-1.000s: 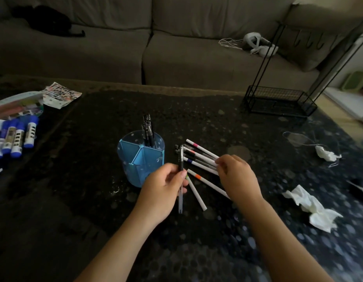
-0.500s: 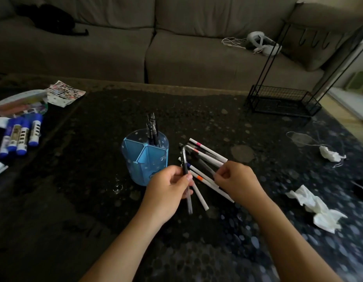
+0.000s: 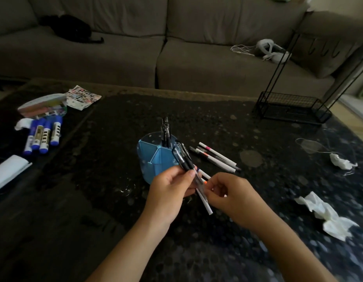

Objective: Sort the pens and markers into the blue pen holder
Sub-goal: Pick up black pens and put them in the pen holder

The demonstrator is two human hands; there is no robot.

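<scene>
The blue pen holder [image 3: 151, 157] stands mid-table, divided into compartments, with a few black pens [image 3: 166, 131] upright in its far one. My left hand [image 3: 170, 190] is closed around two dark pens [image 3: 183, 157], held tilted just right of the holder. My right hand [image 3: 231, 197] pinches an orange-marked white marker [image 3: 205, 182] beside the left hand's pens. Another white marker [image 3: 205, 202] lies below between the hands. Several white and dark markers [image 3: 215, 156] lie on the table to the holder's right.
Blue-capped glue sticks [image 3: 43, 135], a plastic case [image 3: 42, 106] and a sticker sheet [image 3: 84, 96] lie far left. White paper [image 3: 7, 171] sits at the left edge. A black wire rack [image 3: 292, 107] stands back right. Crumpled tissues [image 3: 329, 214] lie right. A grey sofa [image 3: 176, 58] is behind.
My left hand rose with its pen and now holds two dark pens tilted toward the holder. My right hand lifted off the marker pile and came in next to the left hand, pinching a marker.
</scene>
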